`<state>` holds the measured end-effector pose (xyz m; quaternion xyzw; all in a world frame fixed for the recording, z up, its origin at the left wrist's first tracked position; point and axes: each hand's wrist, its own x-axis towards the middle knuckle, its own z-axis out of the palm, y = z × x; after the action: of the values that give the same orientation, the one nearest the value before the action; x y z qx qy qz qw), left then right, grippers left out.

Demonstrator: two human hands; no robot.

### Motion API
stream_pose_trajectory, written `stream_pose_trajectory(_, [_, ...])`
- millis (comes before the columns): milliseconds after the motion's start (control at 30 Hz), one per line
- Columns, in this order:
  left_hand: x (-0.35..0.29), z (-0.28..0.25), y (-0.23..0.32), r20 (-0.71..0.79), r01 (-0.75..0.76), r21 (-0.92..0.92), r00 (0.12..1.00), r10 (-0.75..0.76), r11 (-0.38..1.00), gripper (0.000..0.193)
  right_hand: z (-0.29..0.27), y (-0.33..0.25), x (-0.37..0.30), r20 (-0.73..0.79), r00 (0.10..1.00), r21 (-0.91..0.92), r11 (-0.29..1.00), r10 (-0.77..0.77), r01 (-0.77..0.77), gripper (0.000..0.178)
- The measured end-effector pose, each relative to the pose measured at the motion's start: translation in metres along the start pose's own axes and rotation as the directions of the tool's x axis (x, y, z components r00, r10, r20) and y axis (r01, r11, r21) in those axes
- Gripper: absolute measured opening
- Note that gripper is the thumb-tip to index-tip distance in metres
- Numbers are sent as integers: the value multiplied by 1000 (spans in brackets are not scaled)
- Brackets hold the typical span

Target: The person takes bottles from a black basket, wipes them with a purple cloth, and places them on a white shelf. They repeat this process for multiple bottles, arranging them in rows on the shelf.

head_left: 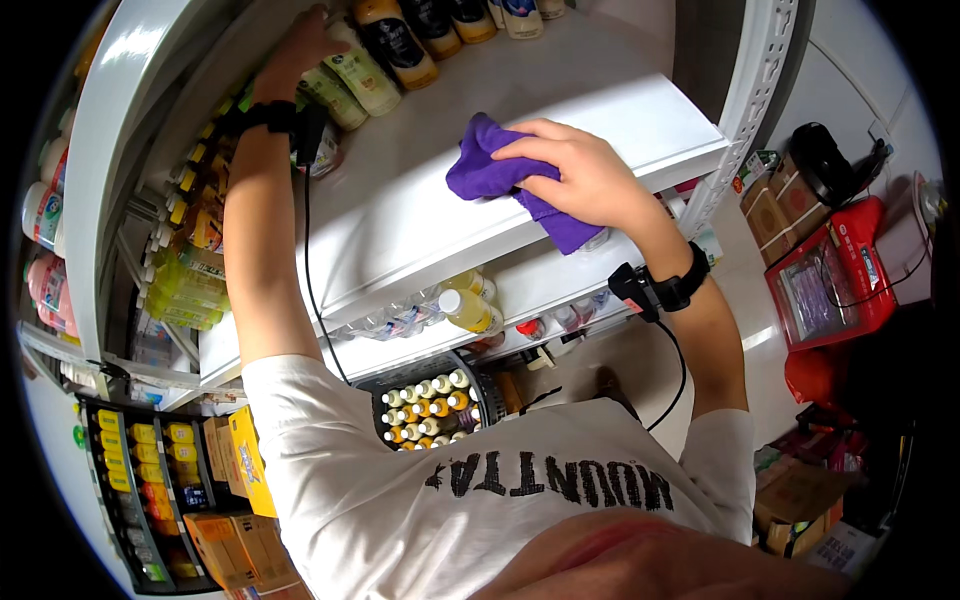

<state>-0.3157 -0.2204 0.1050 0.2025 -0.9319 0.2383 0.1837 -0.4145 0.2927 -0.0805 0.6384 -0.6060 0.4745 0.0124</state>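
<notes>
My right hand (582,172) is closed on a bunched purple cloth (487,160), pressing it on the white shelf (420,190) near its front edge; part of the cloth hangs over that edge. My left arm reaches deep to the far left of the shelf. There my left hand (298,52) is curled at the upper end of a pale green bottle (364,72), thumb and fingers on either side of it. A second green bottle (335,97) stands beside it, partly behind my wrist. Dark bottles with amber bases (398,45) stand to the right of these.
Yellow-green drink bottles (190,285) crowd the left side. On the tier below lies a pale yellow bottle (470,310). A basket of small bottles (430,410) sits close to my body. A perforated metal post (752,100) and a red box (835,275) are at right.
</notes>
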Motion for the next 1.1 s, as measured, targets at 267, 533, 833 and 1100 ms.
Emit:
stream_pose_trajectory(267, [1, -26, 44, 103, 103, -164, 991, -87, 981, 99, -2, 3, -1, -22, 1000, -29, 1000, 1, -2, 32])
stream_pose_trajectory(533, [-43, -29, 20, -255, -97, -24, 963, 87, 995, 82, 2, -1, 2, 14, 1000, -79, 997, -4, 5, 37])
stream_pose_trajectory(833, [-267, -206, 177, -49, 73, -80, 996, -77, 994, 51, 40, -28, 2, 77, 979, -203, 959, -187, 199, 32])
stream_pose_trajectory(1100, [-454, -174, 174, -234, -3, -355, 968, -86, 935, 26, 140, -114, -24, 167, 760, 68, 776, -628, 627, 53])
